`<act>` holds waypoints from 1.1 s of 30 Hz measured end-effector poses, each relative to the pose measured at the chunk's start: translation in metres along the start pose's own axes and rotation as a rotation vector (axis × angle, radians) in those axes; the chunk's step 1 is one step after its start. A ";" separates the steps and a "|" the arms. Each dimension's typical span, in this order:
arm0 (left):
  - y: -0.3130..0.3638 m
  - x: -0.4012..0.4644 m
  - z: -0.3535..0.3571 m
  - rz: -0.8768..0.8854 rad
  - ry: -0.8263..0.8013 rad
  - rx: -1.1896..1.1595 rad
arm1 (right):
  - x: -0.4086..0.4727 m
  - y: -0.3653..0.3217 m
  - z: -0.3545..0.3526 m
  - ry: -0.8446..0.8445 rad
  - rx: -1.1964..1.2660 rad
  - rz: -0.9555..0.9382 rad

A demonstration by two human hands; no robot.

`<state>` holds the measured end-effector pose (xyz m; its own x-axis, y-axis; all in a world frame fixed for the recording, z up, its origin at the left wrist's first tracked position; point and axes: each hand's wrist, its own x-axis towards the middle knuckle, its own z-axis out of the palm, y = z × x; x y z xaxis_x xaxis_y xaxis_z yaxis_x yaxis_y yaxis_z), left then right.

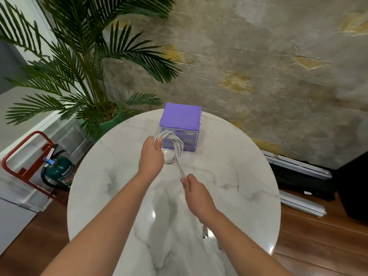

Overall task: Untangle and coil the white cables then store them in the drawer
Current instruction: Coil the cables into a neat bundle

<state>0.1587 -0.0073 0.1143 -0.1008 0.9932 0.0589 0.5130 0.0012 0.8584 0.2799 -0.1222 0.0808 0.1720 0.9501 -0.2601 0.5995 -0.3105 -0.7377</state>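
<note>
A coil of white cable (175,145) hangs over the round marble table (239,186), just in front of the purple drawer unit (180,118). My left hand (151,154) grips the coil at its top left. From the coil, two strands run down to my right hand (196,193), which pinches them taut. A cable plug (204,232) dangles below my right wrist. The unit's translucent drawers look closed, partly hidden behind the coil.
A potted palm in a green pot (108,124) stands behind the table's left edge. A green fire extinguisher (59,170) in a red stand sits on the floor at left. Black bags and metal rails (298,170) lie on the floor at right.
</note>
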 end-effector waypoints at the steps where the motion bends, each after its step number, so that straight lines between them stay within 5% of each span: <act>1: 0.001 -0.002 0.000 -0.002 -0.033 -0.033 | 0.003 0.003 -0.003 -0.014 0.001 0.034; 8: 0.011 -0.033 0.010 -0.066 -0.201 -0.186 | 0.026 -0.026 -0.024 -0.002 0.584 0.203; 17: 0.011 -0.019 0.012 -0.009 -0.055 -0.056 | 0.015 -0.019 -0.013 0.137 0.281 0.015; 22: 0.008 -0.030 0.008 0.003 -0.206 -0.173 | 0.026 -0.014 -0.031 0.161 0.390 0.022; 27: -0.011 -0.032 0.004 -0.016 -0.346 0.055 | 0.034 -0.007 -0.046 0.156 0.344 -0.041; 33: -0.009 -0.032 -0.003 -0.005 -0.527 -0.128 | 0.032 0.000 -0.049 0.148 0.222 0.067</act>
<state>0.1545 -0.0395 0.1061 0.3549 0.9173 -0.1804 0.4024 0.0243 0.9152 0.3231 -0.0907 0.1031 0.3277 0.9161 -0.2311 0.3996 -0.3561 -0.8447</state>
